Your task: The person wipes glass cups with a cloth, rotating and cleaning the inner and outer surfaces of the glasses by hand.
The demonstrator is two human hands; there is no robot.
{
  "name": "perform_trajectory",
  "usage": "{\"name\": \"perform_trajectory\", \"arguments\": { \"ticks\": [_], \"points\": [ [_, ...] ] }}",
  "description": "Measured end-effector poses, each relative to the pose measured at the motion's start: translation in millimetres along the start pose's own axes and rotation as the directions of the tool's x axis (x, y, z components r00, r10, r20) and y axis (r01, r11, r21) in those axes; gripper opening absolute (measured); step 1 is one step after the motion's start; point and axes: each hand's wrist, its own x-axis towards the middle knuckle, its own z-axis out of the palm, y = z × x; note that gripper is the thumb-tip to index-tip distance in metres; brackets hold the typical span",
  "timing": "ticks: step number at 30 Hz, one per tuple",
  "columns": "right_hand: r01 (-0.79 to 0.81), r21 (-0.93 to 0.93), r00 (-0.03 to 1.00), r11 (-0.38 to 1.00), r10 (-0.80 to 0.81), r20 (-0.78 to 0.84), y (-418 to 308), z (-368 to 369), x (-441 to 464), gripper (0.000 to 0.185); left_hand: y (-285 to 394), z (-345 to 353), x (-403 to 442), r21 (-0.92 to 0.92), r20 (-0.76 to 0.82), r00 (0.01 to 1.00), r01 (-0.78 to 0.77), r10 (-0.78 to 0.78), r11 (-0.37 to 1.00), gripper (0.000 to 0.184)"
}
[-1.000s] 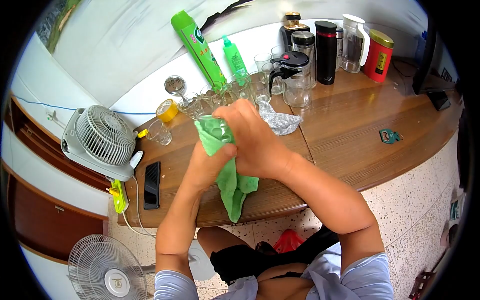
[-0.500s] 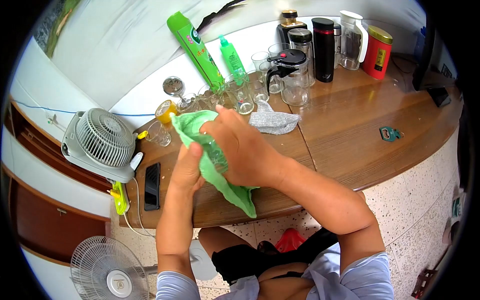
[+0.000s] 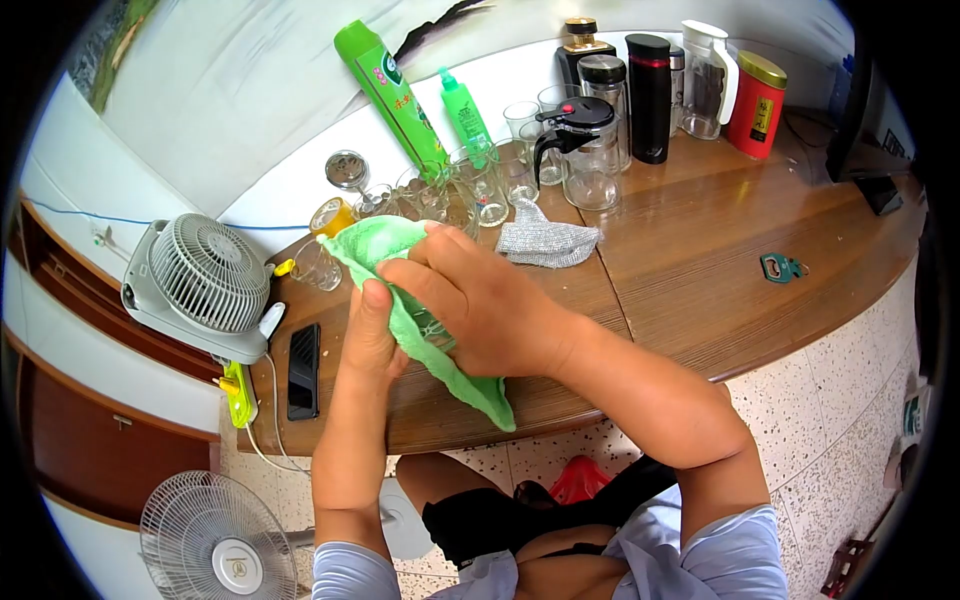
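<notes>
In front of my chest I hold a green cloth (image 3: 478, 392) with a clear drinking glass (image 3: 428, 322) partly wrapped in it. My left hand (image 3: 372, 330) is closed from the left, its thumb pressed on the cloth; its other fingers are mostly hidden. From the right, my right hand (image 3: 490, 305) is closed over the cloth and glass with bent fingers. Much of the glass is covered. A grey textured cloth (image 3: 550, 243) lies on the table just beyond my right hand.
Several clear glasses (image 3: 480, 190), a glass pitcher with black lid (image 3: 592, 180) and a green spray can (image 3: 390, 95) stand along the back of the wooden table (image 3: 700, 240). At left are a small fan (image 3: 212, 275), a phone (image 3: 303, 372) and a power strip (image 3: 240, 395).
The green cloth and both hands have shifted slightly. My right hand has turned a little, its fingers moving left over the cloth. The table items stay put.
</notes>
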Motion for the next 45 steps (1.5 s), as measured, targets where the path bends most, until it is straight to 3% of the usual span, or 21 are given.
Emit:
{"name": "perform_trajectory", "arguments": {
  "ticks": [3, 7, 10, 14, 18, 22, 25, 30, 34, 35, 38, 39, 42, 43, 45],
  "points": [
    [-0.008, 0.095, 0.997, 0.995, 0.015, -0.081, -3, 1, 1, 0.086, 11, 9, -1, 0.012, 0.011, 0.999, -0.030, 0.030, 0.999, 0.103],
    [-0.066, 0.158, 0.975, 0.985, 0.097, -0.199, -6, 2, 6, 0.096, 9, 4, 4, -0.317, 0.022, 0.997, -0.068, 0.079, 0.946, 0.100],
    [-0.101, 0.055, 0.985, 0.993, 0.108, -0.135, -2, 4, 0, 0.092, 10, 7, 3, -0.253, 0.033, 0.999, 0.021, -0.013, 0.967, 0.099],
    [-0.240, -0.027, 0.963, 0.970, 0.234, -0.137, -2, -2, -1, 0.080, 7, 16, -1, 0.046, 0.015, 0.993, 0.117, -0.118, 0.992, 0.101],
    [-0.259, -0.127, 0.965, 0.958, 0.251, -0.078, 4, -10, -1, 0.084, 3, 26, 6, 0.367, 0.080, 0.996, -0.004, -0.027, 0.930, 0.097],
    [-0.131, -0.142, 0.987, 0.981, 0.143, 0.076, -1, -9, -1, 0.101, 8, 21, 4, 0.140, 0.068, 0.998, -0.015, 0.006, 0.990, 0.101],
    [-0.051, -0.050, 0.998, 0.997, 0.050, -0.040, -4, -3, 3, 0.111, 11, 14, -1, 0.027, 0.008, 0.999, -0.049, 0.049, 0.998, 0.105],
    [-0.156, 0.081, 0.981, 0.984, 0.164, -0.102, -7, -2, 3, 0.105, 13, 12, 1, -0.172, -0.002, 0.998, -0.066, 0.067, 0.983, 0.100],
    [-0.145, 0.078, 0.979, 0.986, 0.154, -0.135, 1, 4, -3, 0.095, 11, 9, 0, -0.025, 0.042, 0.999, 0.003, -0.002, 1.000, 0.101],
    [-0.168, 0.072, 0.974, 0.983, 0.177, -0.143, 1, 3, -2, 0.093, 10, 12, 0, -0.018, -0.021, 1.000, 0.011, -0.012, 1.000, 0.103],
    [-0.266, 0.010, 0.959, 0.964, 0.265, -0.101, 3, -3, -1, 0.085, 2, 12, -2, 0.276, -0.085, 0.996, 0.015, 0.008, 0.961, 0.086],
    [-0.312, -0.046, 0.950, 0.949, 0.310, -0.045, 4, -8, -3, 0.084, -2, 18, 4, 0.316, -0.027, 0.992, -0.107, 0.122, 0.943, 0.075],
    [-0.345, -0.129, 0.932, 0.930, 0.356, 0.067, 3, -9, -6, 0.085, 1, 23, 8, 0.387, 0.080, 0.986, -0.166, 0.146, 0.907, 0.075],
    [-0.340, -0.140, 0.930, 0.930, 0.354, 0.098, 2, -9, -6, 0.087, -2, 23, 7, 0.358, 0.038, 0.983, -0.180, 0.178, 0.916, 0.077],
    [-0.282, -0.111, 0.949, 0.953, 0.294, 0.114, -4, -9, -4, 0.093, 1, 18, 5, 0.222, -0.023, 0.995, -0.091, 0.098, 0.971, 0.088]
  ]
}}
